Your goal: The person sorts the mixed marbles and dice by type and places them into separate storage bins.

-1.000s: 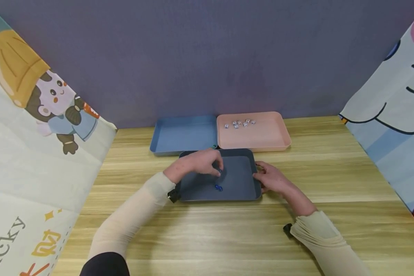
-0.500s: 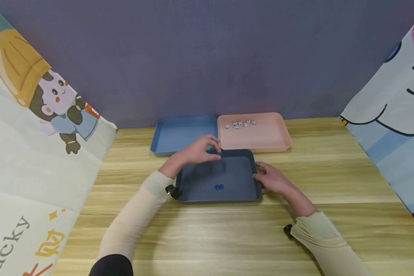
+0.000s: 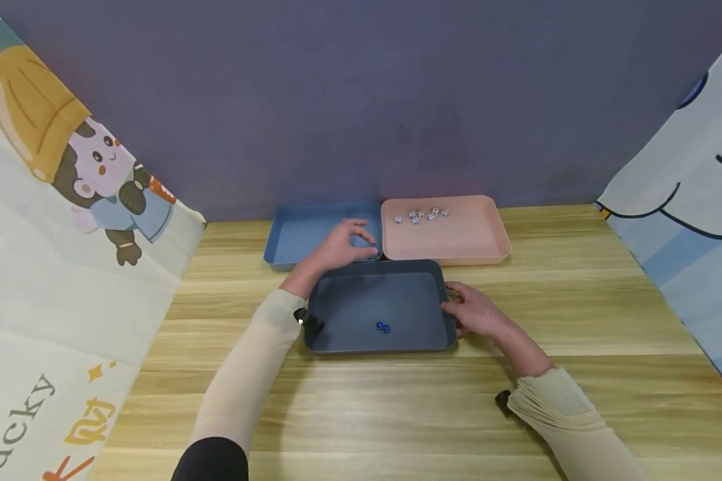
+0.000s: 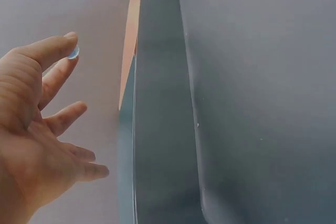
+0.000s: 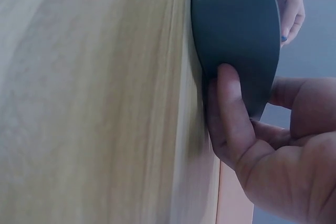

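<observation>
My left hand (image 3: pixel 341 246) is over the right part of the blue tray (image 3: pixel 297 235). Between thumb and forefinger it pinches a small translucent blue marble (image 4: pixel 74 52); the other fingers are spread in the left wrist view. Two dark blue marbles (image 3: pixel 383 327) lie side by side in the dark grey tray (image 3: pixel 418 300), toward its front edge. My right hand (image 3: pixel 476 311) grips that tray's right wall, with the thumb over the rim and fingers against the outside (image 5: pixel 231 87). The blue tray's near right corner is partly hidden behind my left hand.
Right of the blue tray stands a pink tray (image 3: pixel 451 244) with several white dice (image 3: pixel 431 216) near its back. Both back trays stand near the dark wall (image 3: pixel 361 107). Wooden tabletop (image 3: pixel 373 414) extends in front. Printed cloths (image 3: pixel 48 280) flank the table.
Carrying the marble, my left hand has risen from the dark grey tray and moved away from me, over the blue tray. My right hand has kept its grip on the dark grey tray.
</observation>
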Tool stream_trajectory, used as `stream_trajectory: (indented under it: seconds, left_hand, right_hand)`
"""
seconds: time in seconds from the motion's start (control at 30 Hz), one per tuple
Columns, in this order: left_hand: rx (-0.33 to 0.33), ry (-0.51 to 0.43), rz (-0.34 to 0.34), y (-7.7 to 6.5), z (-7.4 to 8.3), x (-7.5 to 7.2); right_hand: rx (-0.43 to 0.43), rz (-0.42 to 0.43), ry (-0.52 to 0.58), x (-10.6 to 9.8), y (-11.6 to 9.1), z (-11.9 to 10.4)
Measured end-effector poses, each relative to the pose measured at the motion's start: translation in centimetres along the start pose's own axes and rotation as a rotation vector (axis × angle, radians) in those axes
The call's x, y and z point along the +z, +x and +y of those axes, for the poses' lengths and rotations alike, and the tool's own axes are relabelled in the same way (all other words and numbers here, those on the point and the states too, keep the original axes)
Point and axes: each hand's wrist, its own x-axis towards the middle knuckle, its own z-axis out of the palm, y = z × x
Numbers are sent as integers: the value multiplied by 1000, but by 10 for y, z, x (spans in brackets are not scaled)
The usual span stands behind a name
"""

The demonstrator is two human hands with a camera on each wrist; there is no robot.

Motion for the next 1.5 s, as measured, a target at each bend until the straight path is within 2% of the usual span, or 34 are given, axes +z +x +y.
stream_trajectory:
  seconds: [0.2, 0.3, 0.57, 0.67, 0.87, 1.0, 1.17, 1.5]
  left_hand:
    - [-32, -68, -6, 18, -4, -3]
    - [-55, -76, 14, 29, -5, -6]
    - [-236, -69, 39, 48, -15, 3]
    - [-275, -72, 76, 53, -18, 6]
    - [-338, -88, 173, 63, -24, 4]
    - [-375, -101, 186, 71, -27, 5]
    - [-410, -112, 198, 75, -29, 11]
    - [-420, -94, 208, 75, -30, 16]
  right_hand:
    - [3, -3, 1, -3, -1, 0]
    - [-1, -1, -1, -3, 1, 0]
    - [11, -9, 1, 2, 2, 1]
    - [9, -8, 6, 1, 2, 3]
    - [3, -18, 9, -4, 6, 2]
    - [3, -18, 4, -8, 10, 2]
    - [6, -21, -6, -10, 11, 2]
    - [12, -10, -5, -10, 13, 1]
